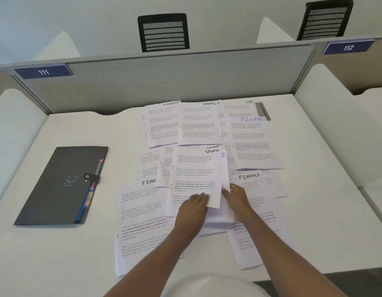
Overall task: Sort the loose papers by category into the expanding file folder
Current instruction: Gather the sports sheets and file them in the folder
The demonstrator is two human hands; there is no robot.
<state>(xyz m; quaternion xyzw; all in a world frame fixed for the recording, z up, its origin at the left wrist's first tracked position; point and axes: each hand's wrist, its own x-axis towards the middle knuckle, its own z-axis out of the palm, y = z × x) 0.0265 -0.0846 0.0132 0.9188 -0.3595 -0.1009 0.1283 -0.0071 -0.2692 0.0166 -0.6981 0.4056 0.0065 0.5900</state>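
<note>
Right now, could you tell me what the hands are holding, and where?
The left hand and right hand hold the nearer SPORTS sheet by its near edge.

Dark grey expanding file folder (57,189), snapped shut, lies flat left of overlapping white printed papers (198,127), headings seemingly handwritten.

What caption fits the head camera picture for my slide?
Left hand and right hand hold a SPORTS sheet over loose papers on a white desk; closed dark folder lies at their left.
</note>
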